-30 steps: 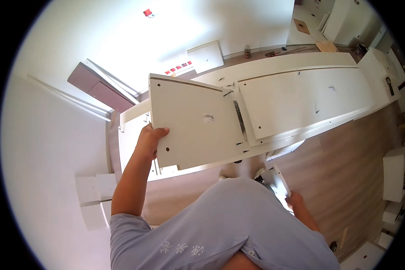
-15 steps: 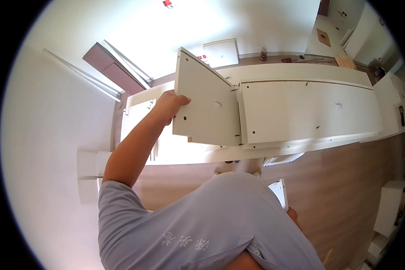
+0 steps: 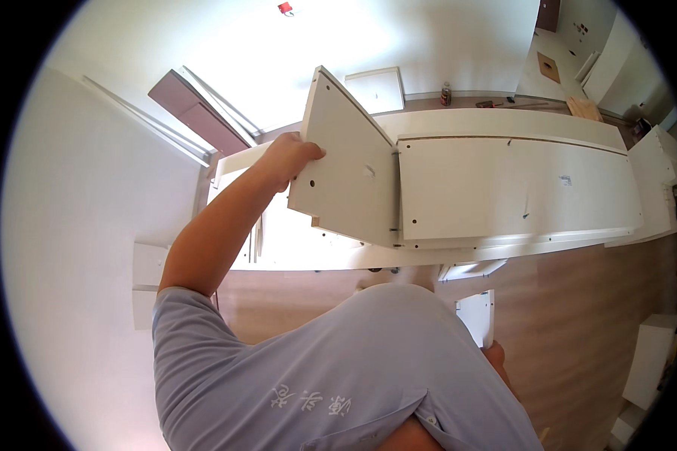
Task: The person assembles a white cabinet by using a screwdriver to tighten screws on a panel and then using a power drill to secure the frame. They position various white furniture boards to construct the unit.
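Observation:
My left hand (image 3: 292, 156) grips the outer edge of a white furniture panel (image 3: 347, 154), thumb on its face. This panel stands tilted, with drilled holes, a notch in its near corner and thin pins along its right edge. That edge meets or nearly meets the end of a long white panel (image 3: 489, 184) lying flat; contact cannot be made out. A few bolts stick up from the long panel. Low at the right, my right hand (image 3: 495, 355) is closed on a smaller white panel (image 3: 477, 316), its fingers partly hidden by my shirt.
Beneath the work lies a long white board (image 3: 496, 120). Brown and white boards (image 3: 195, 113) lean on the wall at the left. A bottle (image 3: 446, 94) and tools (image 3: 489, 104) are on the floor by the far wall. White boxes (image 3: 652, 361) stand at the right.
My left hand has tilted the notched panel and brought its pinned edge closer to the long panel. The smaller panel in my right hand has risen slightly and turned.

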A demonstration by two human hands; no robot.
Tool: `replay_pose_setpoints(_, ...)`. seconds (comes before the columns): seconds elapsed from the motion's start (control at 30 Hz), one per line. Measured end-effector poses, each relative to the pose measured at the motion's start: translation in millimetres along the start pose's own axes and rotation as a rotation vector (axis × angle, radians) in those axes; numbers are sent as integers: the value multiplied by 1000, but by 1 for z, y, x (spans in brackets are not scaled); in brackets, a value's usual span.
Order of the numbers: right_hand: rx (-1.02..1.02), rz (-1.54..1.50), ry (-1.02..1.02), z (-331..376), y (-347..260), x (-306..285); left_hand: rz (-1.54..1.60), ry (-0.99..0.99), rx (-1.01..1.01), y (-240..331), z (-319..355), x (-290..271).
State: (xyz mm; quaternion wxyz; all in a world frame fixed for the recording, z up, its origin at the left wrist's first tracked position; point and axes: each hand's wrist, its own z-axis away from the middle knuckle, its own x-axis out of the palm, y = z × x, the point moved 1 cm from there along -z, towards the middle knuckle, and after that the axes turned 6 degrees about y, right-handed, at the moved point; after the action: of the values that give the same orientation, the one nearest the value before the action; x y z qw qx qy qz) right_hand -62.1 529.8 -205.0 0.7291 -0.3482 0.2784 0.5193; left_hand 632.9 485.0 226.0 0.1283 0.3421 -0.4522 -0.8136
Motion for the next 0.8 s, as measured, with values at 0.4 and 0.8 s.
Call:
replay_pose_setpoints(0.4,18,-96,-52,-5,13,11,-71,87,2,22,12,3)
replay_pose_setpoints(0.8,-1,-6,-54,-4,40,28,-207,85,40,33,-19,41)
